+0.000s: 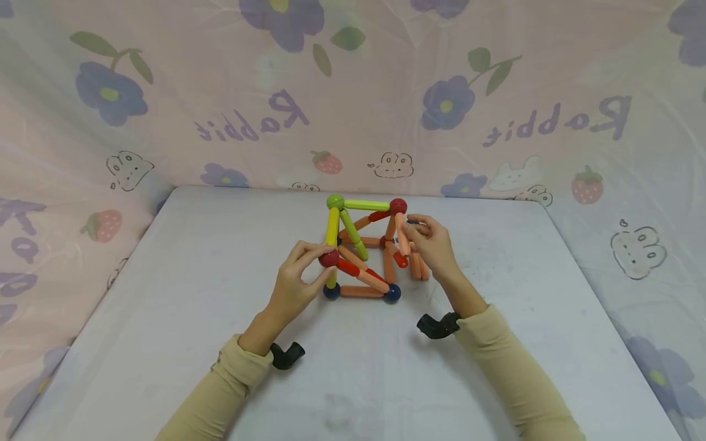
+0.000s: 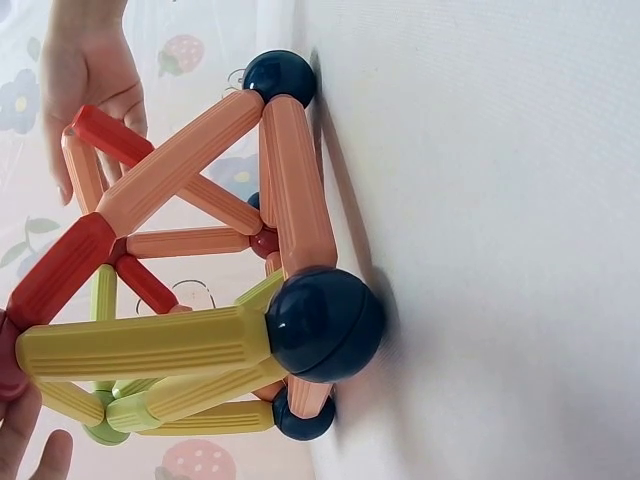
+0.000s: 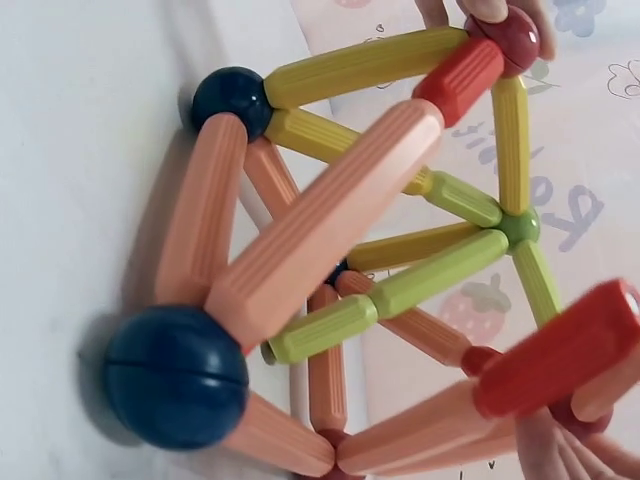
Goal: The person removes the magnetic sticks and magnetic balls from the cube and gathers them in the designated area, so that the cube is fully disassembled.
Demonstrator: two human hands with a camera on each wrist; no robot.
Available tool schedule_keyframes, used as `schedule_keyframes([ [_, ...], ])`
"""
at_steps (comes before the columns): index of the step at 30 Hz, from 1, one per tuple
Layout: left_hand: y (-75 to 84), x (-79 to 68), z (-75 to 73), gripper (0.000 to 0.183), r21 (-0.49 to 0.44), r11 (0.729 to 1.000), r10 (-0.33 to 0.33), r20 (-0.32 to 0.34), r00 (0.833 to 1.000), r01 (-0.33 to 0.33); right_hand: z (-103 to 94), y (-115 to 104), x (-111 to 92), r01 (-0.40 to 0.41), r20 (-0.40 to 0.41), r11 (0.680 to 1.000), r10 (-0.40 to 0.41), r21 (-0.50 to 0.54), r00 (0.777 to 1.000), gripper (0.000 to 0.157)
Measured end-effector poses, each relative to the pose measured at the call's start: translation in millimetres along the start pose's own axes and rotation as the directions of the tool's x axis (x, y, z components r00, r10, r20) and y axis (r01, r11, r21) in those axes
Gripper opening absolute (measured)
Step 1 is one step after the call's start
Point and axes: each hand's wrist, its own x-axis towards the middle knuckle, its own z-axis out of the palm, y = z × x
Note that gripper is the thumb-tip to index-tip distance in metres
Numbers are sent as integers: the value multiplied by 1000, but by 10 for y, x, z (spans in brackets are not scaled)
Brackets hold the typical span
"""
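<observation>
A frame of magnetic rods and balls stands on the table. My left hand [image 1: 293,278] pinches a red ball [image 1: 329,258] at its near left upper corner; a yellow rod [image 2: 145,342] and a red-and-orange rod [image 3: 330,215] meet there. At the far right upper corner is another red ball [image 1: 398,206]. Just below it, my right hand [image 1: 436,245] holds an orange rod [image 1: 403,236] that slants down from that ball, fingertips partly hidden. A green ball [image 1: 334,201] tops the far left corner, with a loose-ended green rod [image 1: 353,234] hanging from it. Dark blue balls [image 1: 392,293] support the base.
Several orange rods [image 1: 419,267] lie beside the frame, under my right hand. Black curved pieces [image 1: 438,326] are on both wrists. A printed cloth [image 1: 353,122] rises behind the white table [image 1: 220,245].
</observation>
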Motion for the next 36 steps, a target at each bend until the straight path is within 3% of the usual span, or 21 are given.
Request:
schedule_keyframes([
  [14,19,3,-5,39,-1,1000,-5,5,1000,5,117,-20,5,37,-100,994,-27,100,995,46],
  [23,21,2,-6,38,-5,1000,-4,2,1000,4,119,-22,29,38,-111,987,-20,156,994,41],
  [36,14,-4,0,39,-2,1000,-19,9,1000,19,14,57,-1,8,-90,996,-1,84,996,42],
])
